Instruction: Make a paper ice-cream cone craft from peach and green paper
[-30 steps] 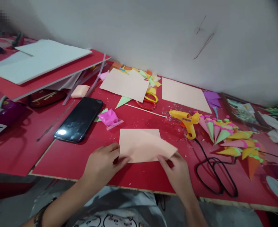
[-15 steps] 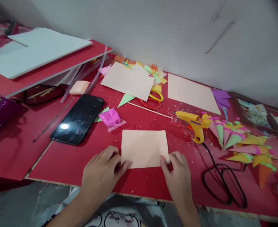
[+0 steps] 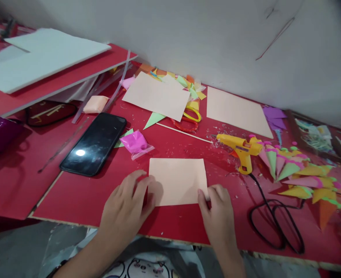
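A small peach sheet of paper (image 3: pixel 177 181) lies in front of me on the red table. My right hand (image 3: pixel 216 206) pinches its lower right edge, thumb on top. At the left edge of the sheet, my left hand (image 3: pixel 128 200) hovers with fingers apart, casting a shadow on the paper; whether a fingertip touches it I cannot tell. Beyond the sheet lie a pink packet (image 3: pixel 135 143) and a thin pale stick (image 3: pixel 184 133). A yellow hot glue gun (image 3: pixel 241 150) rests to the right, its nozzle toward the stick.
A black phone (image 3: pixel 93 144) lies at the left. Scissors (image 3: pixel 192 117) are partly under one peach sheet (image 3: pixel 155 94); another sheet (image 3: pixel 238 112) is near the wall. Coloured paper cones (image 3: pixel 306 177) and a looped black cord (image 3: pixel 274 227) occupy the right. A raised shelf holds white board (image 3: pixel 48 58).
My left hand has loosened from the sheet's lower left corner, its fingers rising and spreading. The right hand keeps its pinch. The view has shifted slightly.
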Tool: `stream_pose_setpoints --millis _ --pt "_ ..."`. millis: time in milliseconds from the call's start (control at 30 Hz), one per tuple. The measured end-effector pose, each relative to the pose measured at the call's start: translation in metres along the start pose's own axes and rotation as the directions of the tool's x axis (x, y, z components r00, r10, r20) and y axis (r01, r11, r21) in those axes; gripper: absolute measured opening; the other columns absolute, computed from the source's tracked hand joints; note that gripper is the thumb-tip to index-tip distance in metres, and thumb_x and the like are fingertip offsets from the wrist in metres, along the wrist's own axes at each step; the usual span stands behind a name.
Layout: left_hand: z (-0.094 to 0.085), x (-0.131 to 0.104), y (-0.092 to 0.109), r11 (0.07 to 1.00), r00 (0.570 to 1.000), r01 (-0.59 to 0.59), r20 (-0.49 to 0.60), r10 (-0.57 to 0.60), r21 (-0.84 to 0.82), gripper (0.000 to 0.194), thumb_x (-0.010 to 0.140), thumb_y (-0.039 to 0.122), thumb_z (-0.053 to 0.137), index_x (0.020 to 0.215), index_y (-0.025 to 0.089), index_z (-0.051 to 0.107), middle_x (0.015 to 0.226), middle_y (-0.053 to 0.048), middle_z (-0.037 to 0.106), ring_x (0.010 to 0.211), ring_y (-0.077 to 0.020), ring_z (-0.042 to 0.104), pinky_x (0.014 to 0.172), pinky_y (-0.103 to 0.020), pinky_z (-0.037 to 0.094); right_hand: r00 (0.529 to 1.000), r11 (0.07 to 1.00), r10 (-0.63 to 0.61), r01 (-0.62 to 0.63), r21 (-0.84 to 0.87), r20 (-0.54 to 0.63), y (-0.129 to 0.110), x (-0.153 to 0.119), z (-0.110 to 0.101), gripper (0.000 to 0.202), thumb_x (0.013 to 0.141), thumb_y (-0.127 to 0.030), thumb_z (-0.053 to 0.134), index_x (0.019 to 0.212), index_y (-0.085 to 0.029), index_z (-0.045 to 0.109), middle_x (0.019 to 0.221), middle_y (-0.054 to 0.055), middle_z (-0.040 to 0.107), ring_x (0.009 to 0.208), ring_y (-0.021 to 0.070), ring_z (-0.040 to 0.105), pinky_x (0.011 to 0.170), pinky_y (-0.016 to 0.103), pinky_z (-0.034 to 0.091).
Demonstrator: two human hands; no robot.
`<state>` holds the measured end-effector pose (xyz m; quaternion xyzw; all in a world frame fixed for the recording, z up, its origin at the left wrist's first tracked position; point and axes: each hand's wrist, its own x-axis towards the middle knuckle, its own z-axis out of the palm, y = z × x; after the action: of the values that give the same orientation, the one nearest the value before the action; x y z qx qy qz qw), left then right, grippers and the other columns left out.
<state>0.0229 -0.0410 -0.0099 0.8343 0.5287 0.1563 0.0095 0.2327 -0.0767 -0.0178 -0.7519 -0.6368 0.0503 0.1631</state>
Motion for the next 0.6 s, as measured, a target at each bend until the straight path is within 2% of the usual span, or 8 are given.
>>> stream_pose_setpoints --millis 100,167,233,333,500,600 --pt "0.0 0.005 0.008 0.969 0.969 -0.245 0.012 0.245 -0.028 0.032 0.083 0.02 0.043 0.114 0.022 0.047 0.122 -0.003 0.047 0.108 -0.0191 0.044 0.089 -0.033 0.034 1.0 1.0 0.001 0.0 -0.008 0.015 0.0 0.0 0.0 0.023 0.084 -0.028 0.04 0.063 -0.019 0.041 0.07 0.002 0.043 0.068 0.0174 0.04 0.062 0.03 0.033" --pt "0.001 0.008 0.015 0.907 0.907 -0.413 0.059 0.418 -0.081 0.034 0.086 0.029 0.039 0.12 0.026 0.042 0.127 0.001 0.044 0.118 -0.0168 0.035 0.099 -0.034 0.024 1.0 1.0 0.002 -0.002 -0.01 0.019 0.0 0.001 0.0 0.023 0.084 -0.027 0.039 0.063 -0.019 0.041 0.07 0.003 0.044 0.068 0.0175 0.04 0.062 0.03 0.033" --pt "0.002 0.01 0.02 0.863 0.857 -0.492 0.112 0.503 -0.114 0.041 0.087 0.039 0.033 0.126 0.027 0.036 0.132 0.002 0.038 0.124 -0.0165 0.026 0.104 -0.035 0.014 1.0 1.0 -0.001 0.002 -0.022 0.023 0.0 0.001 0.001 0.023 0.084 -0.027 0.039 0.063 -0.019 0.041 0.069 0.003 0.044 0.069 0.0178 0.04 0.062 0.03 0.033" --pt "0.003 0.011 0.022 0.856 0.84 -0.497 0.17 0.515 -0.141 0.052 0.085 0.05 0.029 0.131 0.026 0.028 0.138 -0.001 0.028 0.128 -0.0197 0.02 0.104 -0.037 0.01 1.0 0.999 -0.006 0.007 -0.046 0.024 -0.001 0.002 0.002 0.022 0.084 -0.026 0.04 0.063 -0.019 0.041 0.069 0.003 0.044 0.069 0.0183 0.041 0.062 0.03 0.033" --pt "0.001 0.013 0.014 0.825 0.787 -0.485 0.267 0.556 -0.29 0.063 0.078 0.062 0.029 0.131 0.028 0.026 0.141 -0.004 0.02 0.128 -0.0246 0.018 0.102 -0.039 0.019 1.0 0.996 -0.006 0.007 -0.087 0.017 0.0 0.002 0.003 0.022 0.084 -0.026 0.04 0.063 -0.019 0.041 0.069 0.003 0.045 0.069 0.0187 0.041 0.062 0.03 0.033" --pt "0.001 0.013 0.014 0.825 0.776 -0.45 0.309 0.55 -0.341 0.069 0.075 0.065 0.029 0.132 0.029 0.023 0.142 -0.005 0.016 0.129 -0.0281 0.013 0.101 -0.043 0.018 1.0 0.995 -0.008 0.009 -0.095 0.014 0.0 0.002 0.004 0.023 0.084 -0.026 0.039 0.063 -0.019 0.041 0.069 0.003 0.045 0.068 0.0187 0.041 0.062 0.03 0.033"
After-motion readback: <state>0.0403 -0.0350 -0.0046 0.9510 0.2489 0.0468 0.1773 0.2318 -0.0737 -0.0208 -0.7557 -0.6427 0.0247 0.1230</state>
